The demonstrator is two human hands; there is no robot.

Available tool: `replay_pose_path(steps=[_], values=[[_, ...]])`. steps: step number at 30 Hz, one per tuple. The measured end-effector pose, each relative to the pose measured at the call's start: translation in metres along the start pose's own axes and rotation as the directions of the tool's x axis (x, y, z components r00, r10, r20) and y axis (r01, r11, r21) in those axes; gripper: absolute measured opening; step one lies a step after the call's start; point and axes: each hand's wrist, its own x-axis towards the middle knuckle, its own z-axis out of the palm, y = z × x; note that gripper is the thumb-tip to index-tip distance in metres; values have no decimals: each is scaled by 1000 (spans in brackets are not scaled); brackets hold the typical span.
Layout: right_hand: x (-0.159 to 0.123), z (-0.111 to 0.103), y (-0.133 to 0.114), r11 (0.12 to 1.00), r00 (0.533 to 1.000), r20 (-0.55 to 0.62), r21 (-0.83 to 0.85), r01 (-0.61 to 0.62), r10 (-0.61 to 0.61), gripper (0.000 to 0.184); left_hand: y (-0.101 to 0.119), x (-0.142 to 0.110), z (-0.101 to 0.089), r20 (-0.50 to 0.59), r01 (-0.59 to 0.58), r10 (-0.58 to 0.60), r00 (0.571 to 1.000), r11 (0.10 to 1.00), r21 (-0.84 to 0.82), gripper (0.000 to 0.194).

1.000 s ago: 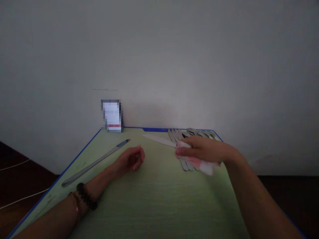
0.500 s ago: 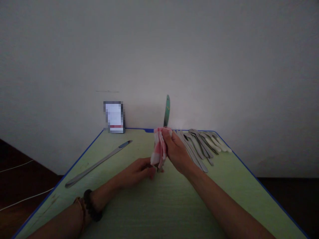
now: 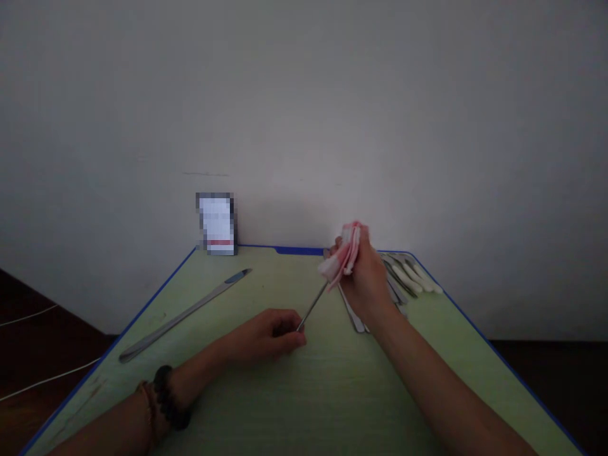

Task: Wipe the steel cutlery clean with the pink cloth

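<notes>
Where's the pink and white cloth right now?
In the head view, the cloth is right of centre, bunched in the right hand, with the thin handle from the left hand running up to it.

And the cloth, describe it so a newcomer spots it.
Start at the green table, where cutlery lies at the back right. The right hand partly hides that cutlery and grips the cloth. Pink and white folds set it apart from the cutlery.
</notes>
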Motion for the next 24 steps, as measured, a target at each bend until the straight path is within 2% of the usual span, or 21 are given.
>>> replay_pose_path(steps=[2,4,8,11,13,17,20,22,24], values=[[2,0,-5,999,999,-5,42,32,-32,40,0,0,2,-11,4,-4,1000,997,77,29],[-3,3,1,998,999,4,56,34,-34,43,-2,-1,5,-50,-1,10,999,984,177,27],[-26,10,35,994,994,7,20,-110,110,47,-4,-3,12,-122,-35,83,989,936,351,25],[-39,13,56,979,979,9,-18,-204,204,48,-4,-2,15,-160,-13,80,984,922,387,31],[-41,12,60,977,977,19,-26,-212,213,47,-3,0,14,-176,5,70,982,919,395,35],[-27,12,47,989,992,27,-85,-118,121,46,-1,4,14,-212,25,63,975,921,388,38],[-7,28,28,982,1000,1,-186,15,-15,46,-3,7,12,-282,61,47,958,931,361,35],[4,46,16,960,996,0,-266,87,-90,47,-8,10,9,-391,101,21,920,953,287,34],[9,64,8,938,993,70,-326,116,-98,46,-13,13,5,-484,107,3,875,974,199,35]])
